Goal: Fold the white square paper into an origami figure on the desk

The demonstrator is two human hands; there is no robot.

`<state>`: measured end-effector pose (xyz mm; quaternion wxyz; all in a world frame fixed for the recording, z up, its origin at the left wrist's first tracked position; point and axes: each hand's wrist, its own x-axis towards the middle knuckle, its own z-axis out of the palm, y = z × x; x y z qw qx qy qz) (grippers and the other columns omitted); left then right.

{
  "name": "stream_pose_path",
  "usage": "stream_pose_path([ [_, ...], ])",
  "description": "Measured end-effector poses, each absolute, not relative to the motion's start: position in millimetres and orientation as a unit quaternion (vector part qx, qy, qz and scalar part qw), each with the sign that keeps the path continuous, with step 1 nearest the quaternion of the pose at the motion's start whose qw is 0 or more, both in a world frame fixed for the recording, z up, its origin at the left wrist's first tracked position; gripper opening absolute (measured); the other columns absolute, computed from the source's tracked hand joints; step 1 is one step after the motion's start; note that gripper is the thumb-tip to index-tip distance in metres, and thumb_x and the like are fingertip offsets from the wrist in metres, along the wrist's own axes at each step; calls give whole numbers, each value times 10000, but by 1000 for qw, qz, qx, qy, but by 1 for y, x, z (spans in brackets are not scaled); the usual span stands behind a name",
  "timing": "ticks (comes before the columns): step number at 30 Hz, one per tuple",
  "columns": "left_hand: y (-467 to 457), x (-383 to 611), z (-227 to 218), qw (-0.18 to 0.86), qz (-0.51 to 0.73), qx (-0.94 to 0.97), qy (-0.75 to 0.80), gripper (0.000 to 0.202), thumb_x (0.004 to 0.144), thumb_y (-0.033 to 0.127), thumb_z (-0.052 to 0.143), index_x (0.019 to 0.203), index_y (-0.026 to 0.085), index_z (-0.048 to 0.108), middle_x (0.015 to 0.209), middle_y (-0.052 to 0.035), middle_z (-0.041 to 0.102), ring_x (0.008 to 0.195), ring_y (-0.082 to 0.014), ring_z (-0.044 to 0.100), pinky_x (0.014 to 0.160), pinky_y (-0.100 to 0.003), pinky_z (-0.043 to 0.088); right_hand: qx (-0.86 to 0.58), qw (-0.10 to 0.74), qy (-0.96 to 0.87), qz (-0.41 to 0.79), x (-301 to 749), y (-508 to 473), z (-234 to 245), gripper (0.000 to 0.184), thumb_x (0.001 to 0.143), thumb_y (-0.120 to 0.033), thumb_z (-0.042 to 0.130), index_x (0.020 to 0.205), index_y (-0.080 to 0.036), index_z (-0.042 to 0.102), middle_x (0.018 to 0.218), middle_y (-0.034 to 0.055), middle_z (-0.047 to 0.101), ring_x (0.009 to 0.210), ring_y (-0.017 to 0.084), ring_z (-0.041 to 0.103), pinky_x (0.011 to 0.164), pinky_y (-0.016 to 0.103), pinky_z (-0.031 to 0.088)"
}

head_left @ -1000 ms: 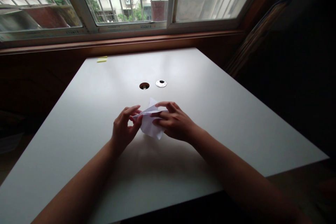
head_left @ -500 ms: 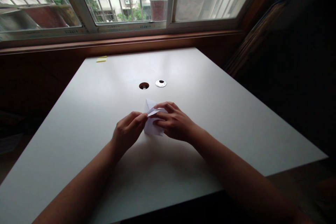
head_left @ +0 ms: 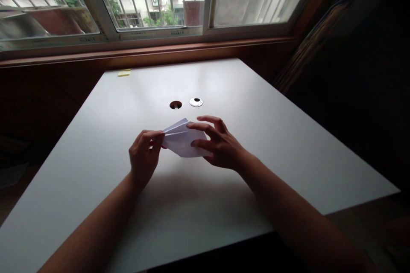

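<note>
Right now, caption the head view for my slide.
Left hand and right hand hold a folded white paper sheet at a white table.

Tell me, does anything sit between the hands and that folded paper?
Nothing visible: the left hand pinches the folded paper at its left end, the right hand grips its right side. The hole and cap lie beyond, apart.

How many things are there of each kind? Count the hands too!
Paper: 1
Yellow bit: 1
Round cap: 1
Hands: 2 (left hand, right hand)
Total: 5
</note>
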<state>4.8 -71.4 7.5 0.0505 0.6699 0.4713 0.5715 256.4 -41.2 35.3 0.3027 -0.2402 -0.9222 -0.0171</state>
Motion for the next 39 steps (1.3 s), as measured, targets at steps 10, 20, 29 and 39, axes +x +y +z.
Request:
stream_pose_path([
  [10, -55, -1, -9, 310, 671, 508, 442, 181, 787, 266, 750, 867, 190, 607, 709, 38, 584, 610, -85, 567, 561, -200, 501, -313, 477, -814, 111, 254, -37, 29, 563, 948, -276, 521, 1464, -292, 296, 1456, 130, 424, 1319, 292, 459, 1033, 509, 468],
  [20, -46, -6, -17, 440, 586, 467, 495, 241, 782, 362, 690, 847, 177, 551, 752, 14, 645, 662, -140, 657, 607, -278, 566, -396, 419, -714, 396, 254, -18, 2, 541, 911, -456, 592, 1387, -249, 439, 1003, 39, 624, 676, 121, 596, 627, 272, 516],
  [29, -56, -12, -3, 236, 377, 656, 609, 64, 763, 216, 571, 803, 206, 620, 682, 22, 644, 616, -154, 606, 577, -248, 433, -465, 332, -777, 264, 263, -6, -3, 337, 811, -182, 668, 1143, -237, 673, 966, 34, 681, 825, 172, 602, 812, 345, 498],
  [39, -51, -15, -13, 56, 281, 776, 562, 118, 736, 107, 555, 796, 208, 561, 841, -40, 575, 827, -221, 535, 758, -349, 435, -332, 289, -881, 170, 259, -11, -1, 66, 830, -181, 711, 884, -209, 733, 928, 51, 638, 850, 176, 546, 800, 332, 486],
])
